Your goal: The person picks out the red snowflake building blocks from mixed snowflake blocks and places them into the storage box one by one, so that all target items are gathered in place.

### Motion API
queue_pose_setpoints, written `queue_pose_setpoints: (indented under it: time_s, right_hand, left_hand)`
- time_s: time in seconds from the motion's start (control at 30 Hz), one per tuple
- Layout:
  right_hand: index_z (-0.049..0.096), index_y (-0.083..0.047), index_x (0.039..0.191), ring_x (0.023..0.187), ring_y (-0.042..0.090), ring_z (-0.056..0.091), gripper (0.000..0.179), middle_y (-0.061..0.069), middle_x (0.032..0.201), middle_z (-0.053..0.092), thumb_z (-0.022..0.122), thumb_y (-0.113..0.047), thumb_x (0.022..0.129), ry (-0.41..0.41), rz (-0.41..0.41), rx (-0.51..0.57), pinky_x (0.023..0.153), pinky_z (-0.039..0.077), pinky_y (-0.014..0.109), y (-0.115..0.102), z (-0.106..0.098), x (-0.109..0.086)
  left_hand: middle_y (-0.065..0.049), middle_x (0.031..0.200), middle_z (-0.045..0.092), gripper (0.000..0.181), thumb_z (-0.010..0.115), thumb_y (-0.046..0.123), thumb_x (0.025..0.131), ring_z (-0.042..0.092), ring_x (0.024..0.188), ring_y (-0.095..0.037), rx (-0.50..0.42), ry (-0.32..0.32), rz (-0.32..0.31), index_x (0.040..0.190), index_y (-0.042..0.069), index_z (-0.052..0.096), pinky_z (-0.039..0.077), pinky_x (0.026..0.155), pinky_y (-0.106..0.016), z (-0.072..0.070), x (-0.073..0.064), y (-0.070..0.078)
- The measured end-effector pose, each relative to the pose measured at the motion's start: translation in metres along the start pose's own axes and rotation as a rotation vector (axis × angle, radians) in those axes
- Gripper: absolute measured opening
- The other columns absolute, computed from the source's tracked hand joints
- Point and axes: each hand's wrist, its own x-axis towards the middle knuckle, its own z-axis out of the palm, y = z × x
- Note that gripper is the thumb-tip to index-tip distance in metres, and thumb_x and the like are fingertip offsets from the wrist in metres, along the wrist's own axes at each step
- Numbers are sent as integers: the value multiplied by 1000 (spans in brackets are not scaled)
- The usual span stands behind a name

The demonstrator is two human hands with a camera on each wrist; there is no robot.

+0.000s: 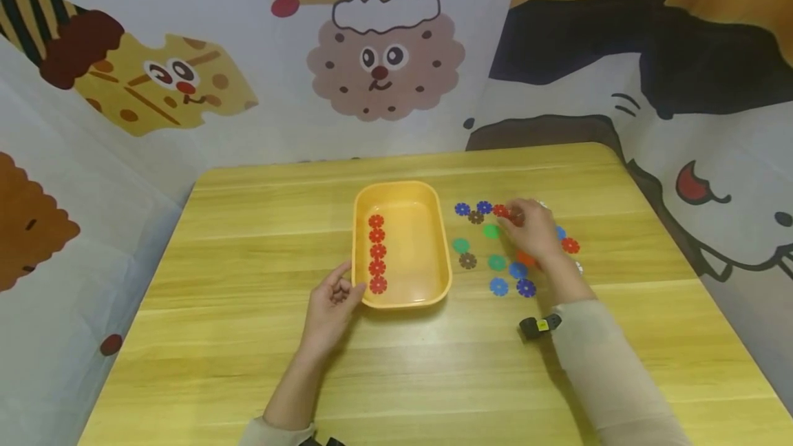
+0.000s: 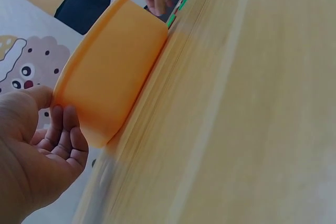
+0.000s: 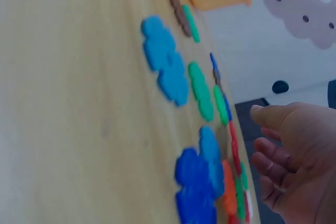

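An orange-yellow plastic tray stands on the table, with a column of several red snowflake discs along its left inner side. My left hand holds the tray's near left corner, thumb at the rim and fingers curled against the outer wall. To the right of the tray, my right hand hovers over scattered snowflake discs, its fingertips close to a red disc. In the right wrist view that hand has its fingers loosely bent, and no disc shows between them. Its palm hides some discs in the head view.
Loose discs lie right of the tray, among them blue, light blue, green, brown and red. They rest on a wood-grain table. A cartoon-printed cloth hangs behind the table.
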Motion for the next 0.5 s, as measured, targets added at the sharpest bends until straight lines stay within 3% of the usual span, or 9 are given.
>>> queue_pose_setpoints:
  time_s: [0.23,0.5]
  right_hand:
    - [62,7,125,100,38,56,40,22,108,61,71,-20,97,-25,13,-65,87,50,54,16,2,-1]
    - [64,4,124,100,38,56,50,21,109,62,73,-36,94,6,119,-135,86,48,54,22,-1,-1]
  left_hand:
    - [-10,86,61,57,73,10,94,58,77,-16,3,-2,-22,145,1,51,52,69,-19,-1,1,-3]
    - [-9,87,60,57,74,11,94,57,78,-16,-2,-5,-27,145,2,51,51,69,-19,-1,2,-4]
